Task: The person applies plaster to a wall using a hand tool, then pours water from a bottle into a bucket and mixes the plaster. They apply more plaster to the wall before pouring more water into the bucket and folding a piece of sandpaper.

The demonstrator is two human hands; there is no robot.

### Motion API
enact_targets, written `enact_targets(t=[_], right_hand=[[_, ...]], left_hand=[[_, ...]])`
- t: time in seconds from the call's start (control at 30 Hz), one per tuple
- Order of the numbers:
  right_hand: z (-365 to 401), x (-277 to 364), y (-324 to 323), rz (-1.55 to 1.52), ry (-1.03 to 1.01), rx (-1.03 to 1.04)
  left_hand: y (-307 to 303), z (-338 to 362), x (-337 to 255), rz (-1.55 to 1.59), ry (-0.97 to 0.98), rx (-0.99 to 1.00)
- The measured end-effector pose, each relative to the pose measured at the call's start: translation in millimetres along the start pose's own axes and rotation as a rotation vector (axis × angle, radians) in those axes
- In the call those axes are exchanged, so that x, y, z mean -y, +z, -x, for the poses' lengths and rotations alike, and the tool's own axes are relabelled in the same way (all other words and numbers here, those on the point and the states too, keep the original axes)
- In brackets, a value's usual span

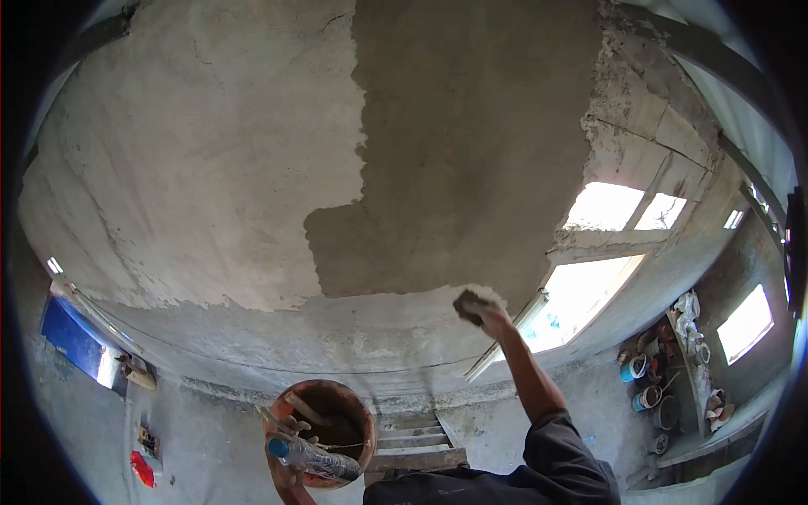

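Observation:
My right hand [486,313] reaches up to the wall, its fingers closed round a dark, sponge-like block [471,306] at the lower edge of a darker, damp-looking plaster patch [454,168]. Low on the left, my left hand [286,471] is at the near side of a reddish-brown bucket [368,421] and appears to grip its rim; its fingers are partly hidden. A clear plastic bottle [324,460] with a blue cap lies across that side of the bucket. Inside the bucket a stick-like handle [307,410] leans in dark contents.
Wooden steps [412,439] stand right of the bucket. A bright window opening [581,299] cuts the wall beside my right arm. Several pails [646,397] and a plank shelf [690,370] stand at the right. A blue panel [74,338] and a red item [142,470] are at the left.

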State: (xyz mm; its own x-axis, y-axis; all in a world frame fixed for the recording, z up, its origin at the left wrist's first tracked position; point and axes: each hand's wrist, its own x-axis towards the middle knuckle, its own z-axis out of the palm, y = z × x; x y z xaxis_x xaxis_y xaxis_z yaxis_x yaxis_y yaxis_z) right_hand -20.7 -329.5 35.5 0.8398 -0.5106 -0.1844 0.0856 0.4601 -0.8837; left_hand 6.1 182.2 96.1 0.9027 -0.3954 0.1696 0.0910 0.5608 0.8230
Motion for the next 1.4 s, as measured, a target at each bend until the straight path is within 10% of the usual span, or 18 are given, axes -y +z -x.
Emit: enact_targets(t=[0.13, 0.17, 0.47, 0.53, 0.87, 1.13, 1.4], right_hand=[[-19, 115, 82, 0.406, -0.466, -0.110], [-18, 147, 99, 0.821, -0.838, -0.216], [-75, 357, 196, 1.174, -1.482, -0.560], [-93, 376, 204, 1.130, -1.937, -0.575], [-114, 292, 185, 1.492, -1.639, -0.331], [-130, 363, 215, 1.347, -1.936, -0.523], [-96, 308, 189, 1.582, -1.427, -0.626]], left_hand=[[5, 7, -5, 0.005, 0.045, -0.050], [6, 7, -5, 0.005, 0.044, -0.049], [-13, 10, -5, -0.108, 0.059, -0.074], [-15, 11, -3, -0.110, 0.056, -0.083], [-22, 7, -2, -0.133, 0.030, -0.083], [-16, 17, 4, -0.149, 0.013, -0.139], [-15, 32, 3, -0.143, 0.007, -0.165]])
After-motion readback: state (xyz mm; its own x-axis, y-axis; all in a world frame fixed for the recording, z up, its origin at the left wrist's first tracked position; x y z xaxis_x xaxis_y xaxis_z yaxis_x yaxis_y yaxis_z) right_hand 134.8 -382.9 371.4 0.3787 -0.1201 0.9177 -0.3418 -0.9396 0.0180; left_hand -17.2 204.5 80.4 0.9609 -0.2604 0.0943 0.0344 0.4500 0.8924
